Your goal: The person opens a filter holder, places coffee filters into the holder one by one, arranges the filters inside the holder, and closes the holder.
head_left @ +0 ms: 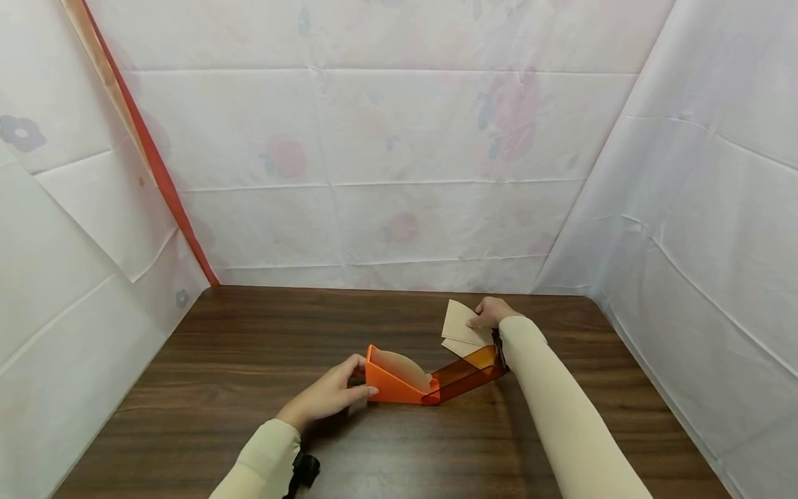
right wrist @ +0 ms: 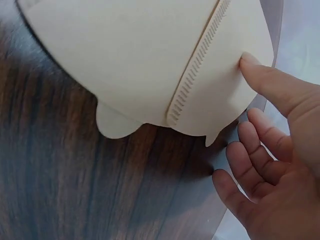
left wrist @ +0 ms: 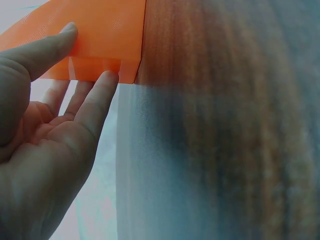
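An orange coffee filter holder [head_left: 399,387] stands on the table with its amber see-through lid [head_left: 467,374] swung out to the right. One pale filter paper [head_left: 402,366] shows inside the holder. At the holder's left end my left hand [head_left: 330,394] grips it, thumb on the near side and fingers at its back, as the left wrist view of the holder [left wrist: 100,35] shows. Beyond the lid, my right hand [head_left: 494,313] pinches several tan paper coffee filters [head_left: 460,322]. Their crimped seam and the thumb on top of the filters [right wrist: 135,60] appear in the right wrist view.
The dark wooden table [head_left: 249,346] is bounded by a pale flowered sheet [head_left: 374,138] at the back and similar sheets at both sides. A red strip [head_left: 156,166] runs down the left corner. A black wrist strap [head_left: 305,471] is on the left arm.
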`<action>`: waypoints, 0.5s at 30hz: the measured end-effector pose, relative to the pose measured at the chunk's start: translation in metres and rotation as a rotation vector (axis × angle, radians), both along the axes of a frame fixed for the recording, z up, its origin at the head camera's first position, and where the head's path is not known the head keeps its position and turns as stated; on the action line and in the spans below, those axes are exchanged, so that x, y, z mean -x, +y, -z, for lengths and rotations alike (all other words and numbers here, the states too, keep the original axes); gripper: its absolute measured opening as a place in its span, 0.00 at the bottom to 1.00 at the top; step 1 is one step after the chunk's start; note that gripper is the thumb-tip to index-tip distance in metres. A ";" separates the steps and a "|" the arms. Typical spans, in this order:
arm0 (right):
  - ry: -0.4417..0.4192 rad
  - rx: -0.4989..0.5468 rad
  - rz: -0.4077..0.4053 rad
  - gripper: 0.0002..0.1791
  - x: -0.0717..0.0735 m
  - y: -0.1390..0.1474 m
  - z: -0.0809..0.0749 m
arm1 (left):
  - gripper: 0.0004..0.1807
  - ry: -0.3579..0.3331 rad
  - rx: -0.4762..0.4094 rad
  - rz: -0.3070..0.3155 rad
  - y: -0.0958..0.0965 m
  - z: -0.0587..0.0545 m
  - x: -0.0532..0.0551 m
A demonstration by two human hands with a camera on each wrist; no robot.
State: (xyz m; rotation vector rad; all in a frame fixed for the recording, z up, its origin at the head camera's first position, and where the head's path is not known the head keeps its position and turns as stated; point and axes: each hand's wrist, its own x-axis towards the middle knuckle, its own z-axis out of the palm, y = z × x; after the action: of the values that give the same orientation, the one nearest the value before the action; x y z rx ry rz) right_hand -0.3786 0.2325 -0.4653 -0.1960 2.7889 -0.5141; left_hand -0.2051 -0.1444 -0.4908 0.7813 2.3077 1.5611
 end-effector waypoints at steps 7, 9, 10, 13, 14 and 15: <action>-0.026 -0.056 -0.018 0.26 -0.003 -0.004 -0.007 | 0.17 -0.009 -0.005 0.007 0.000 0.000 0.000; -0.029 -0.055 -0.022 0.26 -0.003 -0.004 -0.008 | 0.17 -0.008 -0.008 0.009 0.000 0.000 0.000; -0.029 -0.052 -0.023 0.26 -0.003 -0.004 -0.008 | 0.16 -0.007 -0.010 0.008 0.000 0.000 0.000; -0.034 -0.042 -0.028 0.24 -0.003 -0.004 -0.008 | 0.16 -0.006 -0.008 0.008 0.000 0.000 0.001; -0.037 -0.038 -0.024 0.23 -0.003 -0.004 -0.007 | 0.16 -0.006 -0.006 0.008 0.000 0.000 0.001; -0.040 -0.033 -0.022 0.22 -0.003 -0.004 -0.007 | 0.16 -0.005 -0.004 0.007 0.000 0.000 0.001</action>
State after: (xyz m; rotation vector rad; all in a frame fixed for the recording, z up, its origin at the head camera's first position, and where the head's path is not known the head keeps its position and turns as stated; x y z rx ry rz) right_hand -0.3755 0.2285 -0.4581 -0.2063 2.7511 -0.4621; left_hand -0.2060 -0.1442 -0.4911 0.7844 2.2967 1.5633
